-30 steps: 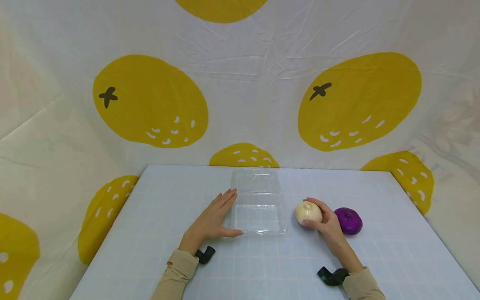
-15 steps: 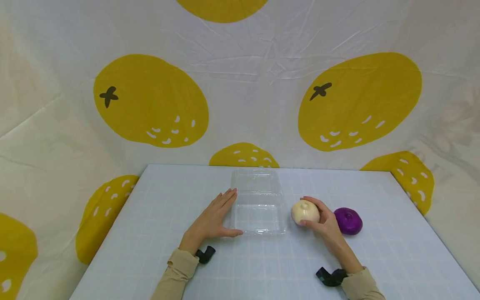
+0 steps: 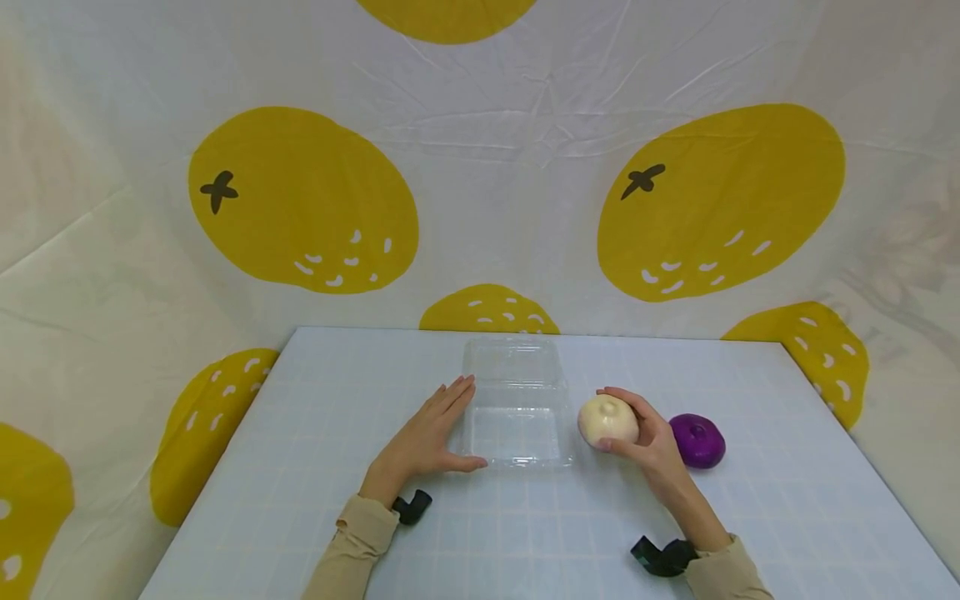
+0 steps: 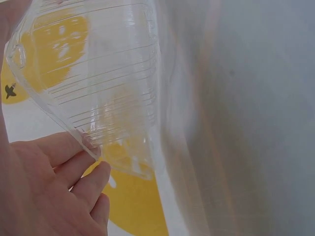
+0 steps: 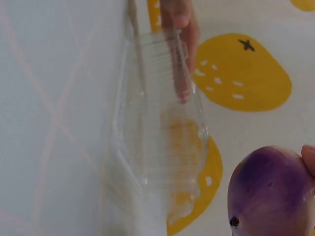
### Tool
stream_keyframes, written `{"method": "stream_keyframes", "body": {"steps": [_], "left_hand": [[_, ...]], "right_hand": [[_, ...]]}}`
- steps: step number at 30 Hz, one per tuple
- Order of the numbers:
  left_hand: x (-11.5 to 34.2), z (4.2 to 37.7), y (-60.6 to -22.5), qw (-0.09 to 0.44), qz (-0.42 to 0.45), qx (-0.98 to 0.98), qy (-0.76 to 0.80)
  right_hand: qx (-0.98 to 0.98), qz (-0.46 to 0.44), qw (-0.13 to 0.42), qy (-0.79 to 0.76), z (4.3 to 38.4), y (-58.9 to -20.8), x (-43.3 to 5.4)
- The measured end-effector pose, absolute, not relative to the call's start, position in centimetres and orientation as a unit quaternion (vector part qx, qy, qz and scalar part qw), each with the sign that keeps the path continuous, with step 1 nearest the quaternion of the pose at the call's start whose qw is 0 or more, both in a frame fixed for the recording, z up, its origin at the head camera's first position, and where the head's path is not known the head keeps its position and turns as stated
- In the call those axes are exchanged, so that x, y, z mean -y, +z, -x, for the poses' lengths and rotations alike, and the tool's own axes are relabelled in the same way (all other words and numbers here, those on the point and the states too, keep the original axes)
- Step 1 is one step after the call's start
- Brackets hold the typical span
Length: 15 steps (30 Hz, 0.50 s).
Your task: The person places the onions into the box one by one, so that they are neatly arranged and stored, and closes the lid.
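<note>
A clear plastic clamshell box (image 3: 517,429) lies open on the table, its lid (image 3: 513,362) folded back at the far side. My left hand (image 3: 422,442) steadies the box's left side, fingers fairly straight, thumb near the front corner. In the left wrist view, the fingertips (image 4: 93,147) touch the rim. My right hand (image 3: 654,446) grips a turnip (image 3: 607,419), cream side up, to the right of the box. The right wrist view shows its purple underside (image 5: 268,187), raised from the table. Behind that hand rests a purple, turnip-like vegetable (image 3: 697,441).
The table (image 3: 517,542) has a pale checked cover. A white cloth with yellow fruit prints (image 3: 720,200) hangs behind and at both sides. Black wrist cameras (image 3: 663,557) sit on both wrists.
My right hand has carried the turnip left and slightly up, closer to the box. The left hand, the box and the other purple vegetable stay in place.
</note>
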State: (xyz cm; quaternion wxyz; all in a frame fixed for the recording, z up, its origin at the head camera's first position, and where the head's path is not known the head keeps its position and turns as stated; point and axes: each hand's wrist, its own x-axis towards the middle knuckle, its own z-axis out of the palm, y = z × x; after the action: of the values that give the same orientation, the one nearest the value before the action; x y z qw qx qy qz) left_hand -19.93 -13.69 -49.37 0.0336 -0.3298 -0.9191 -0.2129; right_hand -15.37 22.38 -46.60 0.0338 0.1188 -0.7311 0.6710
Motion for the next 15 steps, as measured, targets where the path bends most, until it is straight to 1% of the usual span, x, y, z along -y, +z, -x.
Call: {"method": "stream_keyframes", "body": {"steps": [15], "left_hand": [[13.7, 19.7, -49.1, 0.023, 0.323, 0.920, -0.222]], "right_hand": [[0.728, -0.135, 0.025, 0.672, 14.3, -44.1, -20.4]]}}
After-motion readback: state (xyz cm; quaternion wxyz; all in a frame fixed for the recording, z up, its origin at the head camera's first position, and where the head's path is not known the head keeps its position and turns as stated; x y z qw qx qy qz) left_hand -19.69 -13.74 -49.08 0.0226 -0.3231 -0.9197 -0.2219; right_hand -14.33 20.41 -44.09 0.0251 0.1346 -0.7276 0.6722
